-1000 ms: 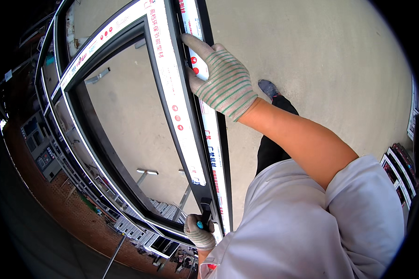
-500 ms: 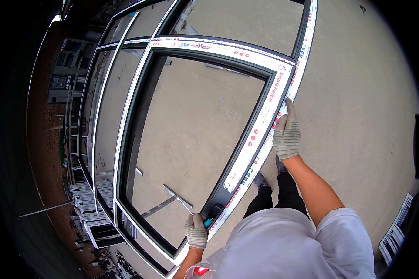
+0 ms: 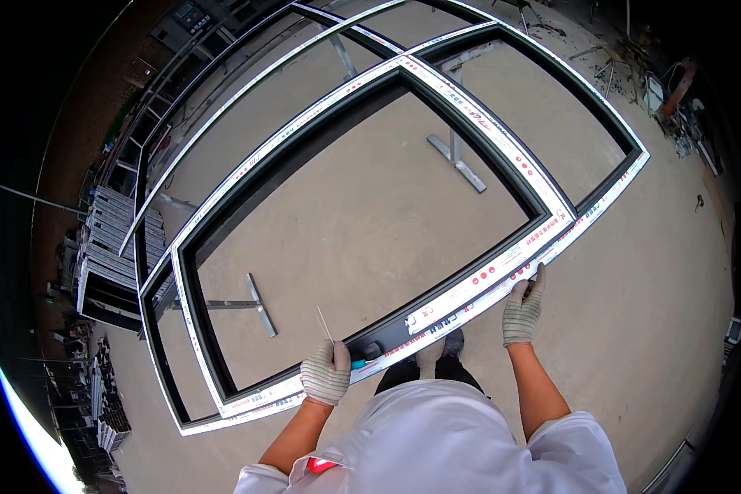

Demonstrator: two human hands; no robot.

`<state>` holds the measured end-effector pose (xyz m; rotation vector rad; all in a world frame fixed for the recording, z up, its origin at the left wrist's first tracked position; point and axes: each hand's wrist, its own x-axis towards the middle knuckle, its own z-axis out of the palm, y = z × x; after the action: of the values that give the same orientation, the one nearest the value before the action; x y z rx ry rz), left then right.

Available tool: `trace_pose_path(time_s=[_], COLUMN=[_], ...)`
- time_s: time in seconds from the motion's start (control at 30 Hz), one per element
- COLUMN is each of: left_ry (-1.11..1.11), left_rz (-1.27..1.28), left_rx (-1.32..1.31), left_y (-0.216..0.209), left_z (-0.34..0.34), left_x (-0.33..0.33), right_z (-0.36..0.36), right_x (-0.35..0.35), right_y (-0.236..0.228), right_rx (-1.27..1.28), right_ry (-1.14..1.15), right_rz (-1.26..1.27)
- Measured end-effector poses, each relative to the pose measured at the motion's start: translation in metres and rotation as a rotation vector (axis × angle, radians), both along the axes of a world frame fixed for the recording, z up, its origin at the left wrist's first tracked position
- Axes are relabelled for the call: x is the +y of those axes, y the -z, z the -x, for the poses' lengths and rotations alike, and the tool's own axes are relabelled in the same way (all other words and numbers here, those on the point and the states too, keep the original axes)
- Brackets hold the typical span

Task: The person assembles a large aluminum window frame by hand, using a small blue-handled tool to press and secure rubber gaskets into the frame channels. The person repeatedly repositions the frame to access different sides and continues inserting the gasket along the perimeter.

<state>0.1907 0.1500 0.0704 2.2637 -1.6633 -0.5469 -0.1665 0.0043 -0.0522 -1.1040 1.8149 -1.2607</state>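
A large window frame (image 3: 469,284), black with white printed protective film, lies across the view in front of me. My left hand (image 3: 325,377), in a striped knit glove, is closed at its near edge around what looks like a screwdriver. The tool's thin shaft (image 3: 324,323) sticks up past the thumb, and a teal piece, apparently its handle (image 3: 358,364), shows beside the fingers. Next to it, a small dark block (image 3: 372,349) sits on the black inner profile. Farther right, my gloved right hand (image 3: 522,317) grips the frame's outer edge, its fingertips partly hidden there.
Metal stand legs with crossbars (image 3: 260,305) show through the frame's openings, another crossbar (image 3: 457,163) farther off. Stacked profiles (image 3: 115,235) stand at the left. Scrap and tools (image 3: 675,103) clutter the far right. My shoes (image 3: 453,342) are just below the near edge.
The view has turned, so the frame's near edge now runs flatter across the picture and more of its far right corner shows. Both hands remain at that edge, the left with the screwdriver.
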Motion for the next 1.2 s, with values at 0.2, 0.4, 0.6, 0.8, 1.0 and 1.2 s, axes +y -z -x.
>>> trace_pose_path(time_s=[0.2, 0.4, 0.6, 0.8, 1.0, 1.2], left_ry=[-0.081, -0.064, -0.029, 0.079, -0.125, -0.318], left_rz=[-0.091, 0.055, 0.145, 0.191, 0.376, 0.384], left_rx=[0.033, 0.064, 0.173, 0.312, 0.524, 0.688], left_y=[-0.026, -0.015, -0.016, -0.017, 0.012, 0.047], left_z=[0.006, 0.000, -0.004, -0.022, -0.081, -0.135], left_x=[-0.019, -0.001, 0.005, 0.018, 0.095, 0.196], right_z=[0.011, -0.002, -0.106, -0.180, -0.212, -0.247], right_x=[0.032, 0.056, 0.095, 0.117, 0.139, 0.161], right_y=[0.006, 0.006, -0.053, -0.058, -0.058, -0.062], right_rx=[0.113, 0.015, -0.236, -0.309, -0.254, -0.230], right_ry=[0.012, -0.587, -0.967, -0.875, -0.721, -0.557], right_rz=[0.000, -0.167, -0.291, -0.326, -0.162, -0.189])
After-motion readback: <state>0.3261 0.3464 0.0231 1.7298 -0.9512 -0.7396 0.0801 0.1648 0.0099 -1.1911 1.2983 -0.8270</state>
